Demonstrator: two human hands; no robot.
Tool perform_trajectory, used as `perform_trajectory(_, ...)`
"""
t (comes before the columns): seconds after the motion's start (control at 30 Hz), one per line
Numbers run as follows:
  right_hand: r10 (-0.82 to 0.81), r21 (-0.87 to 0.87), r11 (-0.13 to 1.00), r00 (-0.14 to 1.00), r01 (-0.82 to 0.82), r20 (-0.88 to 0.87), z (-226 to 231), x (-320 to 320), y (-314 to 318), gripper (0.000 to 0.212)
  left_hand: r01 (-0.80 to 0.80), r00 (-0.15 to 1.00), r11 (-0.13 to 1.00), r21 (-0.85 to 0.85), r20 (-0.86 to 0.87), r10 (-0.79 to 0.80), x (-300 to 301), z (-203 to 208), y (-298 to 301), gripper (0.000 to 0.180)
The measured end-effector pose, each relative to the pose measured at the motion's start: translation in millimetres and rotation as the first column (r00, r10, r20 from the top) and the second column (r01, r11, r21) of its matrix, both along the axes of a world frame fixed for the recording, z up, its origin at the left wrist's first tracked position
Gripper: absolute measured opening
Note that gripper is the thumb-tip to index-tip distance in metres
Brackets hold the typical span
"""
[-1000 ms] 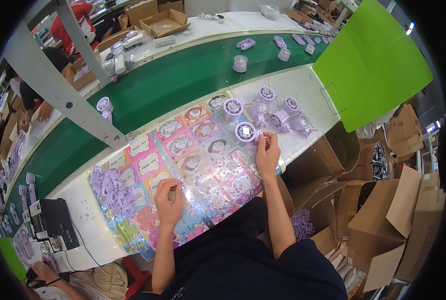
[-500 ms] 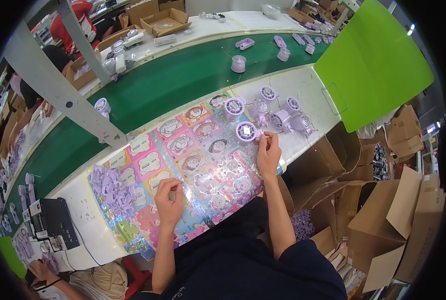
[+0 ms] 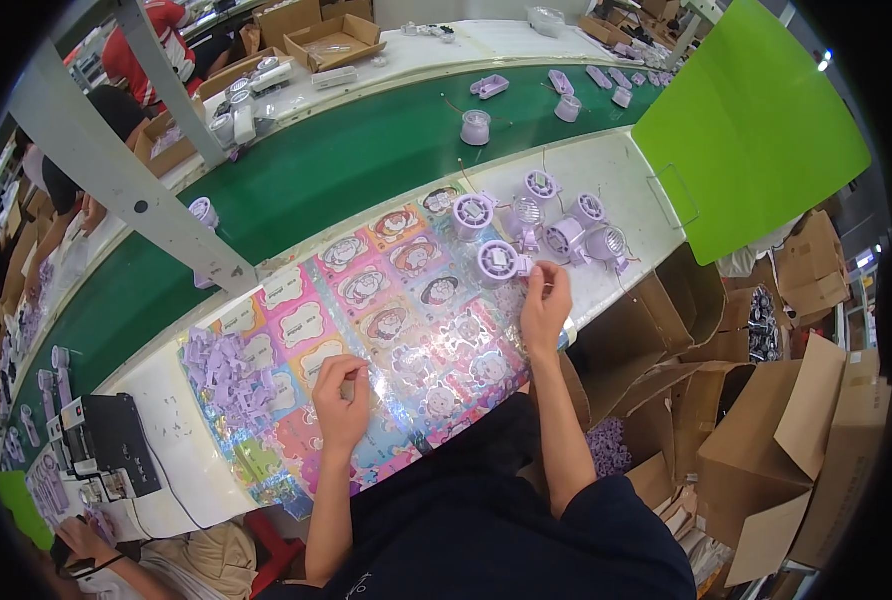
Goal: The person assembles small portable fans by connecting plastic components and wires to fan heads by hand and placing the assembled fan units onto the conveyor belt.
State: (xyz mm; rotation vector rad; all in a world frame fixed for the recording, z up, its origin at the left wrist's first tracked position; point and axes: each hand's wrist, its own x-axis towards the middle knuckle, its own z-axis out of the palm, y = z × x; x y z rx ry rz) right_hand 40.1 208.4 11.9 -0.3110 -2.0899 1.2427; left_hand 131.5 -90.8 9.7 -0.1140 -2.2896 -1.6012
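Note:
My right hand (image 3: 546, 305) is closed at the small tab of a light purple round fan head (image 3: 498, 262), thumb and fingertips pinching it. That fan head rests face up on a mat of colourful cartoon sheets (image 3: 386, 325), with a pale square piece in its middle. Over the mat's nearer part, my left hand (image 3: 341, 400) is curled with thumb and finger together; whatever is between them is hidden. Several more purple fan heads (image 3: 473, 212) with thin wires stand just beyond my right hand. To the left lies a heap of small purple plastic parts (image 3: 228, 375).
A green conveyor belt (image 3: 346, 165) runs behind the table, carrying purple parts. A grey metal post (image 3: 136, 190) rises at the left, near a black machine (image 3: 106, 450). A bright green panel (image 3: 746, 130) and open cardboard boxes (image 3: 756, 460) are on the right. A co-worker's hand (image 3: 84, 540) shows lower left.
The whole view has shifted slightly. My right hand stays at the fan head's tab, and my left hand keeps its curled pose over the mat.

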Motion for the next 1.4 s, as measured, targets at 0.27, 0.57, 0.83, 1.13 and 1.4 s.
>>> perform_trajectory(0.27,0.171,0.445,0.895,0.953,-0.043,-0.251,78,-79,-2,0.015,-0.011,1.0,1.0,-0.018,0.001,0.011,-4,5,2,0.008)
perform_trajectory(0.57,0.187,0.854,0.404,0.943,-0.329,0.275,55,-284,23,0.07,-0.093,0.996,0.995,-0.034,0.013,0.093,-5,5,7,0.008)
perform_trajectory(0.83,0.103,0.692,0.449,0.802,-0.566,0.589,53,-302,-13,0.067,-0.13,0.992,0.992,-0.007,-0.012,0.129,-5,1,7,0.008)
perform_trajectory(1.13,0.756,0.576,0.126,0.454,-0.808,0.471,138,-117,-127,0.053,0.01,0.997,0.958,0.286,0.066,-0.03,-1,-7,2,0.062)
perform_trajectory(1.4,0.837,0.206,-0.37,-0.229,-0.906,0.496,149,-14,-192,0.05,-0.058,0.997,0.365,0.929,0.038,0.061,42,18,16,0.065)
